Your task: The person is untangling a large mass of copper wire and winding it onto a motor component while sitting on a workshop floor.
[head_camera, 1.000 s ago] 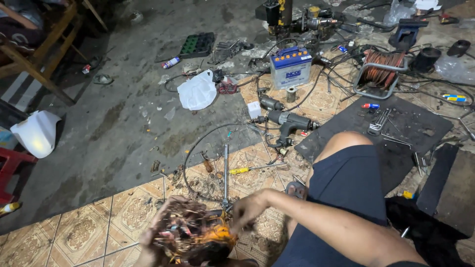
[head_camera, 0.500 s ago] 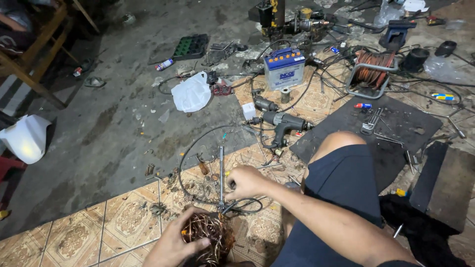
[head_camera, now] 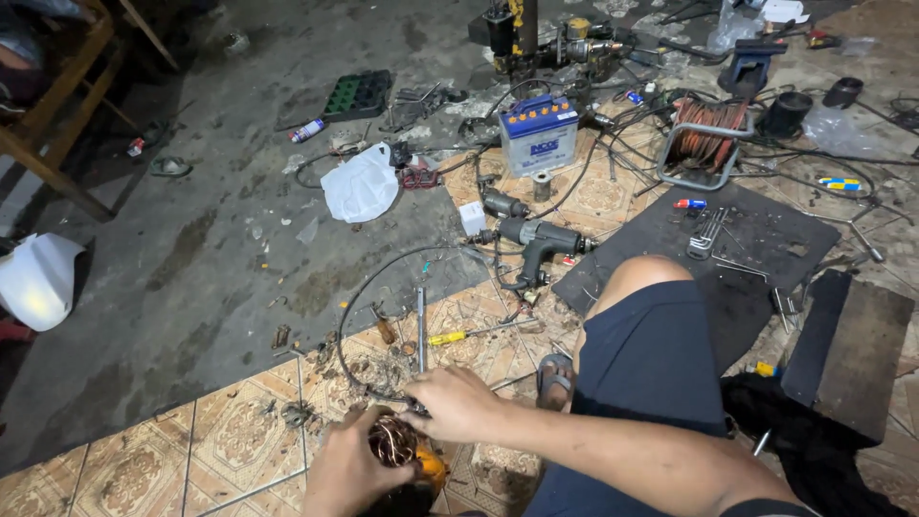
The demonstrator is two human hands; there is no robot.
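Patterned floor tiles (head_camera: 144, 460) lie under me at the near edge. Between my hands sits the copper wire coil (head_camera: 394, 442): my left hand (head_camera: 347, 471) cups it from the near-left, and my right hand (head_camera: 452, 402) closes over its far-right side, fingers clenched on a thin metal rod (head_camera: 420, 330) that stands up beside the coil. Just beyond lies a yellow-handled screwdriver (head_camera: 450, 337). Farther off rest a grey power drill (head_camera: 538, 241), a white plastic bag (head_camera: 360, 186) and a blue-and-white battery (head_camera: 538, 134).
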